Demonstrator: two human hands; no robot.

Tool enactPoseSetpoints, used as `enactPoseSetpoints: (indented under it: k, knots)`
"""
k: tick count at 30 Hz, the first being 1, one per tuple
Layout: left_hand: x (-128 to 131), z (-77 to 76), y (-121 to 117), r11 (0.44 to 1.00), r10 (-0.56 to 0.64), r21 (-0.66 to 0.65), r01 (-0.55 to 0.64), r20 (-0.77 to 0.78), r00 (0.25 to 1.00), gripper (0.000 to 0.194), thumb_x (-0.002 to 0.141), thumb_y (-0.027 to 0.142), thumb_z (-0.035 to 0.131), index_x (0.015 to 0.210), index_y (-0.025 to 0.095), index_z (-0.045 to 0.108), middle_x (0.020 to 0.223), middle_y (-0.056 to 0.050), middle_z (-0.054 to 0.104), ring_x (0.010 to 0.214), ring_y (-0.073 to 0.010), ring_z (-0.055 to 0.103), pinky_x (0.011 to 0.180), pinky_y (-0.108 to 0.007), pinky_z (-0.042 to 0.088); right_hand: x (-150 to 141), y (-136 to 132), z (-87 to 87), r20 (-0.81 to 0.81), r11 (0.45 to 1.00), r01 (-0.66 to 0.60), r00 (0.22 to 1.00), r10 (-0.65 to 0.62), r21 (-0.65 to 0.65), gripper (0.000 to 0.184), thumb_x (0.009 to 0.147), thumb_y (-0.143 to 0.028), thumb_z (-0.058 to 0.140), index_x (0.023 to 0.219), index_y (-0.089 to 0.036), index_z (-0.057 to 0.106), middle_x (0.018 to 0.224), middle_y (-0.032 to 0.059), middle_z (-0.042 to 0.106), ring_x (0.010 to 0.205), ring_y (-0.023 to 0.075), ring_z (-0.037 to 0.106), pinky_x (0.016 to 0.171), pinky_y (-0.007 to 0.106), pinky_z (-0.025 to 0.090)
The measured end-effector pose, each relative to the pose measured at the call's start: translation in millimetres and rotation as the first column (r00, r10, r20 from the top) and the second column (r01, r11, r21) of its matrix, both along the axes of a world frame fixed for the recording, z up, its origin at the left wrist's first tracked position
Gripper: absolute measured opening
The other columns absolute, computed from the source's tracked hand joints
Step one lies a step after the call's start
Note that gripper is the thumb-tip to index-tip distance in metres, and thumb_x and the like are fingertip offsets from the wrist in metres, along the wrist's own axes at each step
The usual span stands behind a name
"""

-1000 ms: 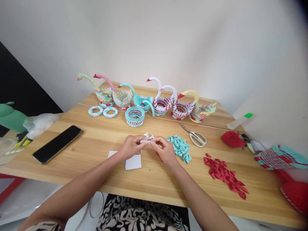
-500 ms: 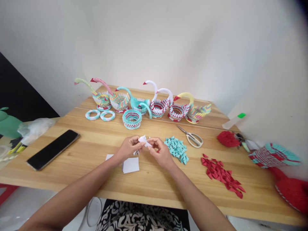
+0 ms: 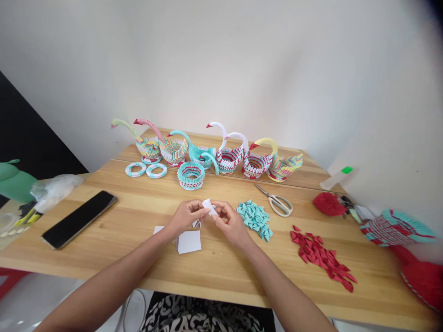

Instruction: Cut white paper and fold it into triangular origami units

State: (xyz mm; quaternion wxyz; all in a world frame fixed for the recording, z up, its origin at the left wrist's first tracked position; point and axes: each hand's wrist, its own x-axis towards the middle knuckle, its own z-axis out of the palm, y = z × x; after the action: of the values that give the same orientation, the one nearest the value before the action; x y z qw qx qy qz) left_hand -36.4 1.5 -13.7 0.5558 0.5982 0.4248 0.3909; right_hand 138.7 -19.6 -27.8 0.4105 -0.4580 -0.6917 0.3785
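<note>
Between my two hands is a small folded piece of white paper [image 3: 209, 206]. My left hand [image 3: 187, 216] pinches its left side, and my right hand [image 3: 231, 221] grips its right side with thumb and fingers. Just below my hands, a stack of white paper slips [image 3: 189, 242] lies on the wooden table, with another slip partly hidden by my left wrist. A few small folded white pieces [image 3: 196, 224] sit under my left fingers. Beside my right hand is a pile of folded turquoise paper triangles [image 3: 255, 217].
Scissors [image 3: 279, 204] and red paper triangles [image 3: 321, 256] lie to the right. Behind my hands stand a turquoise paper basket [image 3: 191, 176] and several paper swans [image 3: 228, 159], near two paper rings [image 3: 156, 170]. A phone [image 3: 80, 218] lies left; a larger paper basket [image 3: 396, 228] is far right.
The white paper has turned more upright between my fingers, and its outline looks narrower. Both hands keep their hold. The whole view has shifted slightly, with the table lower in the picture.
</note>
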Motion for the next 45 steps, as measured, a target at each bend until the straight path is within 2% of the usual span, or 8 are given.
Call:
enactPoseSetpoints:
  k: [8,11,13,15,18,22,33,45]
  knots:
    - [1.9,3.1,-2.9,1.0,0.019,0.023,-0.018,-0.018,1.0,0.03,0.071,0.039,0.062,0.06,0.014,0.051,0.053,0.003,0.052,0.05,-0.0077,0.044,0.051,-0.02,0.035,-1.6,0.2,0.4,-0.06,0.995,-0.068,0.996,0.063,-0.075,0.035,0.082,-0.03,0.056,0.115,-0.021,0.054,0.083,0.0001,0.06,0.075,0.0131,0.055,0.067,0.023,0.043]
    - [3.0,5.6,-5.6,0.995,0.062,0.086,-0.056,-0.073,0.995,0.028,0.072,0.035,0.061,0.057,0.014,0.05,0.053,0.003,0.05,0.051,-0.0074,0.043,0.051,-0.019,0.033,-1.0,1.0,-0.1,-0.079,0.994,-0.067,0.995,0.061,-0.081,0.018,0.082,-0.034,0.056,0.091,-0.018,0.061,0.075,-0.0014,0.057,0.069,0.012,0.051,0.064,0.022,0.04]
    - [4.0,7.7,-7.0,0.992,0.07,0.109,-0.061,-0.083,0.994,0.028,0.072,0.035,0.06,0.058,0.014,0.052,0.054,0.003,0.052,0.052,-0.0077,0.044,0.052,-0.019,0.034,-0.5,1.6,-0.7,-0.064,0.996,-0.04,0.997,0.035,-0.079,0.02,0.083,-0.035,0.056,0.075,-0.017,0.059,0.068,-0.0025,0.053,0.063,0.0109,0.046,0.06,0.022,0.036]
    - [4.6,9.7,-7.5,0.994,0.053,0.102,-0.047,-0.054,0.997,0.028,0.073,0.038,0.06,0.06,0.014,0.054,0.055,0.002,0.053,0.052,-0.008,0.045,0.053,-0.02,0.036,-0.2,2.2,-1.5,-0.044,0.997,-0.016,0.999,0.013,-0.078,0.023,0.082,-0.037,0.055,0.07,-0.017,0.057,0.064,-0.0031,0.05,0.059,0.0104,0.043,0.056,0.022,0.033]
    - [4.2,11.6,-6.7,0.997,0.03,0.074,-0.031,0.012,0.999,0.031,0.074,0.043,0.058,0.065,0.014,0.056,0.055,0.002,0.056,0.051,-0.0087,0.047,0.052,-0.02,0.038,-0.1,3.0,-2.5,-0.026,0.997,-0.023,0.999,0.021,-0.074,0.023,0.082,-0.037,0.055,0.07,-0.017,0.057,0.064,-0.0028,0.05,0.059,0.0109,0.042,0.057,0.022,0.033]
    - [1.9,11.4,-5.0,0.994,0.06,0.088,-0.059,-0.01,0.998,0.031,0.074,0.042,0.059,0.061,0.014,0.055,0.053,0.002,0.054,0.051,-0.0086,0.048,0.052,-0.02,0.04,0.3,4.0,-4.3,0.002,0.996,-0.035,0.999,0.036,-0.087,0.022,0.081,-0.037,0.056,0.07,-0.017,0.056,0.065,-0.0023,0.05,0.061,0.0118,0.043,0.058,0.023,0.033]
    - [1.4,4.6,-7.4,0.966,0.18,0.204,-0.156,-0.102,0.978,0.029,0.077,0.034,0.056,0.056,0.014,0.052,0.054,0.001,0.054,0.052,-0.0099,0.047,0.054,-0.022,0.037,-0.8,3.3,-1.3,0.025,0.992,-0.067,0.997,0.07,-0.104,0.022,0.082,-0.036,0.054,0.069,-0.018,0.052,0.065,-0.0029,0.048,0.06,0.0113,0.041,0.056,0.022,0.032]
    - [4.0,4.0,-13.3,0.931,0.185,0.34,-0.134,-0.122,0.975,0.03,0.079,0.034,0.056,0.056,0.014,0.054,0.055,0.002,0.055,0.053,-0.0098,0.048,0.055,-0.021,0.038,-1.4,1.3,-2.1,0.012,0.991,-0.076,0.997,0.078,-0.114,0.021,0.08,-0.035,0.056,0.07,-0.018,0.052,0.064,-0.004,0.046,0.059,0.0102,0.039,0.055,0.022,0.03]
